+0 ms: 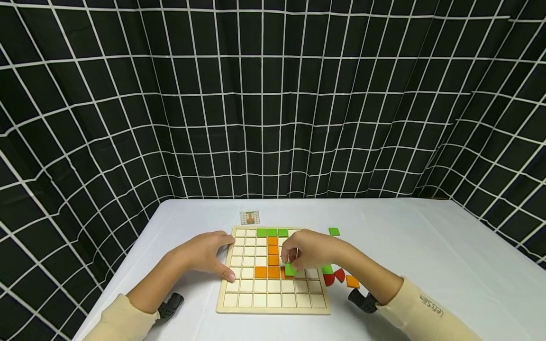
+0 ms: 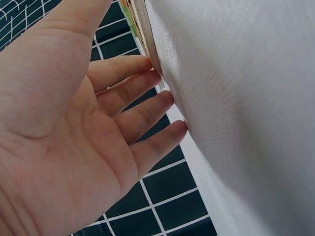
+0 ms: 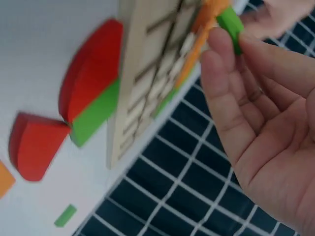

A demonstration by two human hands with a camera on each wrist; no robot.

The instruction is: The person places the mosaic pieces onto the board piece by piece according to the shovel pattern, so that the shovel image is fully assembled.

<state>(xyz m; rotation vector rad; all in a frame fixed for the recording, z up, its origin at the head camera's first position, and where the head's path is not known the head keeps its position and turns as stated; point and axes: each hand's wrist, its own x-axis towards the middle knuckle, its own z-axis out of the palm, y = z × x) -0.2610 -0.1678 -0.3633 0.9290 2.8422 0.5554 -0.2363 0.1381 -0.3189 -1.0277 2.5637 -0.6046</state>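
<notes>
A pale wooden grid board (image 1: pixel 283 310) lies on the white table. Three green square tiles (image 1: pixel 272 232) fill part of its far row, with orange square tiles (image 1: pixel 273 261) in a column below and more in a row at the column's near end. My left hand (image 1: pixel 204 253) rests at the board's left edge, thumb on the rim; the left wrist view shows its fingers fairly straight, tips at the table. Between thumb and fingertips my right hand (image 1: pixel 313 248) pinches a green square tile (image 3: pixel 230 27), over the right end of the orange row, partly covering the tile there.
Right of the board lie a green tile (image 1: pixel 327 269), red curved-edge pieces (image 1: pixel 339 275) and an orange tile (image 1: pixel 352 282). Another green tile (image 1: pixel 334 231) sits farther back. A small pattern card (image 1: pixel 250 217) lies behind the board. A black grid-lined curtain (image 1: pixel 273 118) stands behind the table.
</notes>
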